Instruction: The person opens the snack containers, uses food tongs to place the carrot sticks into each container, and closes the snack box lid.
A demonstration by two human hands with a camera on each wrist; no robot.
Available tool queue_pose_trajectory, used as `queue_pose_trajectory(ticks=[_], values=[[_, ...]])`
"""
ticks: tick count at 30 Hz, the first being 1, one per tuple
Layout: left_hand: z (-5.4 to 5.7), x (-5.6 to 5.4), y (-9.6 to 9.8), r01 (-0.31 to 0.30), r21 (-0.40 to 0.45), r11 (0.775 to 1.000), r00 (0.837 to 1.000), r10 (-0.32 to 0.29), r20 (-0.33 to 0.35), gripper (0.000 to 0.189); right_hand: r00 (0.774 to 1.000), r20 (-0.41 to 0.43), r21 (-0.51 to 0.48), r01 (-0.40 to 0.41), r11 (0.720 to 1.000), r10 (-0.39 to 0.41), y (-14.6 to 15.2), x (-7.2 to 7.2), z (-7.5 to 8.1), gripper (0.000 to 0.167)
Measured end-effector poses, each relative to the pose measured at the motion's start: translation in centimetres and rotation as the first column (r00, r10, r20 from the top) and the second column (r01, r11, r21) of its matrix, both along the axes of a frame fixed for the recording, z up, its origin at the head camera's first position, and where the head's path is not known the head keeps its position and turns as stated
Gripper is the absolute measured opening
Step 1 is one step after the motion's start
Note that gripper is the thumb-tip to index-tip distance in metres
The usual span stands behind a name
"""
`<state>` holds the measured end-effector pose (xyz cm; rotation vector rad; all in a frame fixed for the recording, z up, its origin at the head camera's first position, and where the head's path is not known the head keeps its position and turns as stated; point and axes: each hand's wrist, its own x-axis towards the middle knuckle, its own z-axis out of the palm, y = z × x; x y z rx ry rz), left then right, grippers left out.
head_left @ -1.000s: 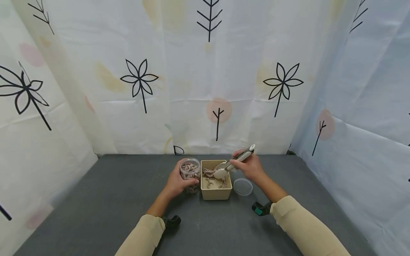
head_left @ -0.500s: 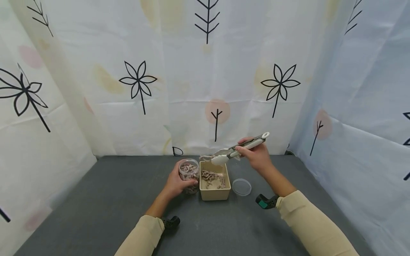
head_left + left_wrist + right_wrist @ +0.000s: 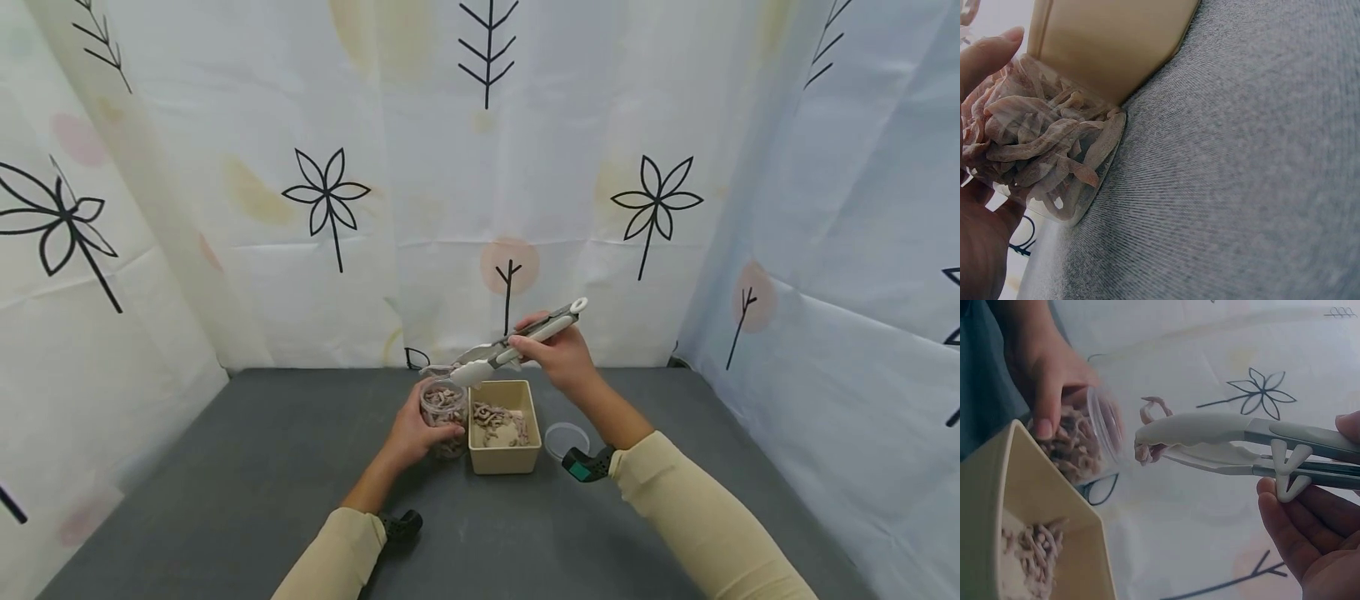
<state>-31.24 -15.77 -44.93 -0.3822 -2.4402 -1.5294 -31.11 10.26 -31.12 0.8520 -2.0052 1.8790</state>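
Observation:
My left hand (image 3: 408, 435) grips a clear plastic jar (image 3: 442, 408) packed with pinkish-brown, flour-dusted-looking strips (image 3: 1047, 137). The jar stands on the table against the left side of a cream rectangular box (image 3: 506, 461). My right hand (image 3: 558, 358) holds white-and-grey kitchen tongs (image 3: 1197, 429) near their middle. A few strips (image 3: 1143, 454) are caught in the tongs' tips and stick out beyond them. Those tips are just above the jar's open mouth, slanting down to the left. More strips (image 3: 1038, 553) lie in a loose heap on the box's floor.
A round clear lid (image 3: 564, 435) lies on the dark grey table (image 3: 480, 533) to the right of the box, partly behind the right wrist's camera (image 3: 587, 465). White printed cloth (image 3: 420, 192) hangs along the back and both sides.
The tongs have come up out of the box with strips in their tips, then moved left to over the jar. My left hand and the jar have stayed in place.

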Motion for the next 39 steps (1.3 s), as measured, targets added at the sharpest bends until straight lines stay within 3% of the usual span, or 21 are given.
queue_pose_trajectory(ticks=[7,15,19,28,33,39], values=[[0.0,-0.1,0.2,-0.009,0.019,1.0,1.0,0.009,0.01,0.096,0.998,0.067,0.04,-0.016,0.999,0.013,-1.8,-0.3,-0.5,0.018],[-0.2,-0.2,0.1,0.029,0.068,0.997,1.0,-0.029,-0.005,0.089,0.997,0.071,0.055,-0.034,0.998,0.03,-2.0,-0.4,-0.8,0.019],[-0.1,-0.2,0.1,0.039,0.078,0.996,0.999,-0.039,-0.005,0.09,0.998,0.062,0.053,-0.006,0.999,0.002,-1.6,-0.5,-0.8,0.021],[-0.2,-0.2,-0.1,0.024,0.056,0.998,1.0,-0.023,-0.004,0.1,0.998,0.067,0.011,-0.018,1.0,0.017,-2.0,-0.4,-0.9,0.022],[-0.5,-0.4,-0.1,0.033,0.067,0.997,0.999,-0.031,-0.019,0.096,0.998,0.068,-0.011,0.017,1.0,-0.016,-2.8,-0.3,-1.4,0.024],[-0.4,-0.3,-0.1,0.03,0.056,0.998,0.999,-0.029,-0.024,0.089,1.0,0.013,-0.059,0.008,0.998,-0.007,-3.4,-0.1,-1.9,0.026]])
